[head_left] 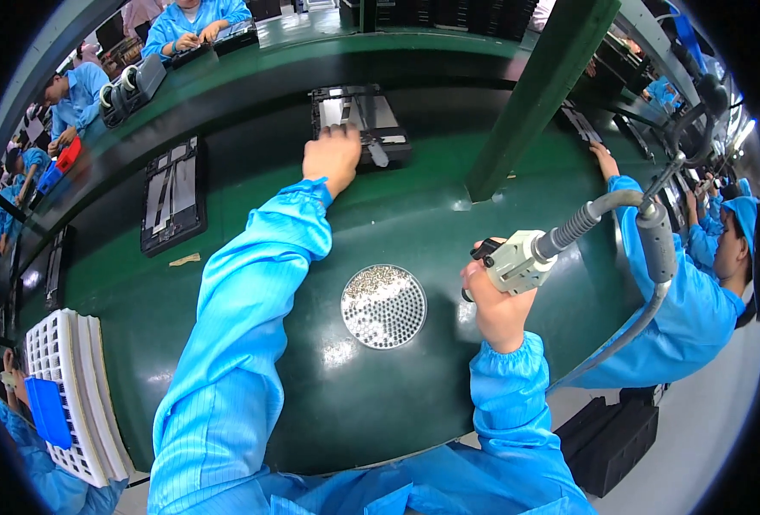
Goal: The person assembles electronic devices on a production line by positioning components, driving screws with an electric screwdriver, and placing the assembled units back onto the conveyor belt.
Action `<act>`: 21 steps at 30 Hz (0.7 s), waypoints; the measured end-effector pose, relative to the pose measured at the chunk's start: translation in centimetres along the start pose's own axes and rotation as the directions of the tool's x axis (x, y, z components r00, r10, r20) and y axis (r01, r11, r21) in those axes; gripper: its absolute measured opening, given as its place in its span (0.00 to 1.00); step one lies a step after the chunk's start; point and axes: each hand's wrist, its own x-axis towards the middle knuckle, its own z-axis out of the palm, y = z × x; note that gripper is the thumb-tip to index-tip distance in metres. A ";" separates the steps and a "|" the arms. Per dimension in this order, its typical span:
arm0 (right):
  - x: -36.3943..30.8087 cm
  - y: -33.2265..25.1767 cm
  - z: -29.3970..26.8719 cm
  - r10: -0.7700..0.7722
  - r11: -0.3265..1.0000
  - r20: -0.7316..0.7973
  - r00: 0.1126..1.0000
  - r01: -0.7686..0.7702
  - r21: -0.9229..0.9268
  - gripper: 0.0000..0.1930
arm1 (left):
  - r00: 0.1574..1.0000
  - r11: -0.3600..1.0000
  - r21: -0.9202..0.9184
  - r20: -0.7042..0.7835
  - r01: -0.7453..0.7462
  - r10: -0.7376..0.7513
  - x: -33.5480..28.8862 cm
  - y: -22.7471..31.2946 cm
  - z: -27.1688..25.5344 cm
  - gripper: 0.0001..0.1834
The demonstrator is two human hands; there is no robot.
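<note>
My left hand [333,161] reaches far across the green bench, its fingers curled over the near edge of a flat black electronic device housing [383,122]. Silver-grey panels and dark strips show inside that open housing; my hand covers part of its near left side. In my right hand [496,309] is a pale electric screwdriver [518,262] with a black lever, its grey cable leading up to the right. The screwdriver's bit is not visible. Between my forearms lies a round screw tray [387,319] with many small holes and loose screws heaped at its far side.
A second black housing [174,196] lies left, near a tan scrap [184,259]. White grid trays [64,386] with a blue piece stand at the left edge. A green post [539,99] rises right of centre. Co-workers in blue sit around; one at right [689,318] is close.
</note>
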 end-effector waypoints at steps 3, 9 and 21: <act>0.0 0.4 -0.1 -0.018 1.000 0.012 1.000 0.018 -0.024 0.13 | 1.000 0.999 0.023 0.019 -0.026 0.025 -1.7 -2.5 -1.6 0.12; 0.0 0.3 -0.7 -0.033 0.999 -0.035 0.999 0.033 -0.007 0.14 | 0.982 0.997 0.005 -0.172 -0.075 0.074 -9.7 -4.7 -10.7 0.11; -0.4 -1.0 0.3 0.023 0.997 0.080 0.996 -0.029 0.068 0.15 | 0.973 0.999 -0.049 0.233 0.013 -0.001 -30.7 0.0 -20.5 0.26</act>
